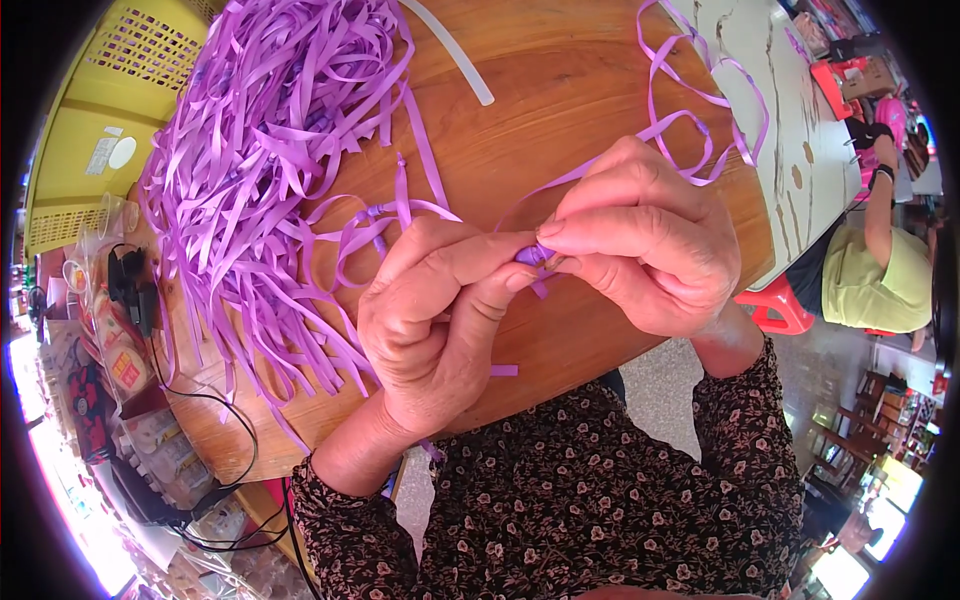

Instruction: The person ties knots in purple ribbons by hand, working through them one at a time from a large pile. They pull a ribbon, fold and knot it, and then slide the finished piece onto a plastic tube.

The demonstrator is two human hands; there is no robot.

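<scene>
My left hand (430, 310) and my right hand (650, 240) meet over the wooden table's front part. Between their fingertips they pinch a small purple bead-like piece (534, 256) on a ribbon; its exact form is partly hidden by the fingers. A short ribbon end (540, 290) hangs below it. From behind my right hand, a thin purple ribbon (655, 95) loops away toward the far right. Left of my hands lies a large heap of purple ribbons (270, 180), with darker purple pieces among them. A few loose strands (350, 240) reach toward my left hand.
A translucent white strip (455, 50) lies on the wooden table (540, 110). A yellow crate (75, 140) stands far left, above bags and a black cable (250, 440). At right are a marble-patterned table (790, 120), a red stool (780, 310) and a person in a yellow-green top (880, 275).
</scene>
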